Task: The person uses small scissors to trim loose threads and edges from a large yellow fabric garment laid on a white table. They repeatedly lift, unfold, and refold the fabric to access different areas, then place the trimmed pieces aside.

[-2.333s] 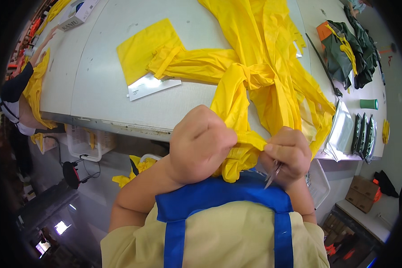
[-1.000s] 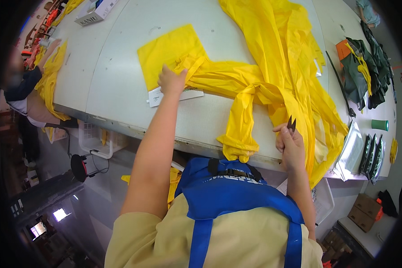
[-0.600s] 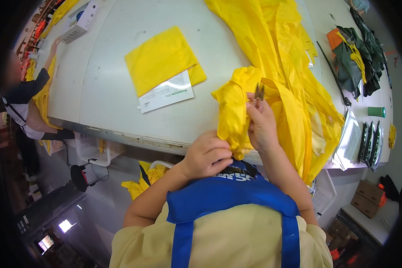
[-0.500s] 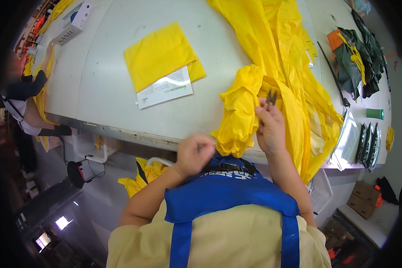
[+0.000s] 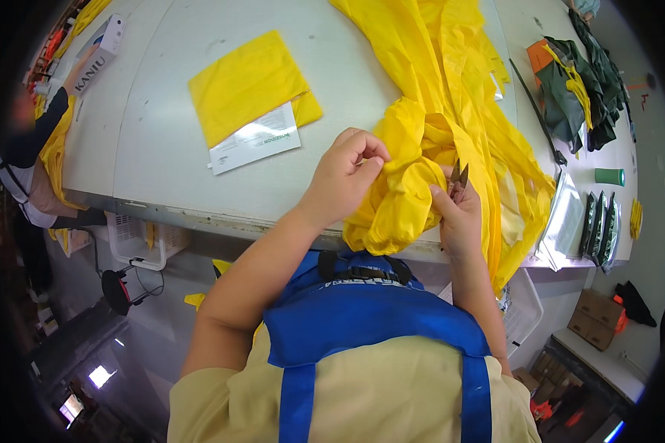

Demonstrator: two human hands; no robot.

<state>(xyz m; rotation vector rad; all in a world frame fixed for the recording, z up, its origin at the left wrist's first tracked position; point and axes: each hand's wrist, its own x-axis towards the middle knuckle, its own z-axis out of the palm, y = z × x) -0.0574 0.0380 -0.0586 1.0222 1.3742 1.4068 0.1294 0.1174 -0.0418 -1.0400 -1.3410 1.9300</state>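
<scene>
Left hand (image 5: 345,176) pinches one yellow garment (image 5: 451,125); right hand (image 5: 457,214) grips one snips (image 5: 459,176). One folded yellow packet (image 5: 253,92) lies on the surface (image 5: 162,148).

- pale beige short-sleeved shirt
- bright blue apron bib with two blue straps (running down the shirt)
- black buckle at the bib's top edge
- bare forearms

A pale grey worktable (image 5: 199,177) bears a folded yellow cloth (image 5: 247,85), a clear printed packet (image 5: 255,139), a heaped yellow garment (image 5: 451,96), dark green garments (image 5: 580,88) and a green cup (image 5: 609,176).
</scene>
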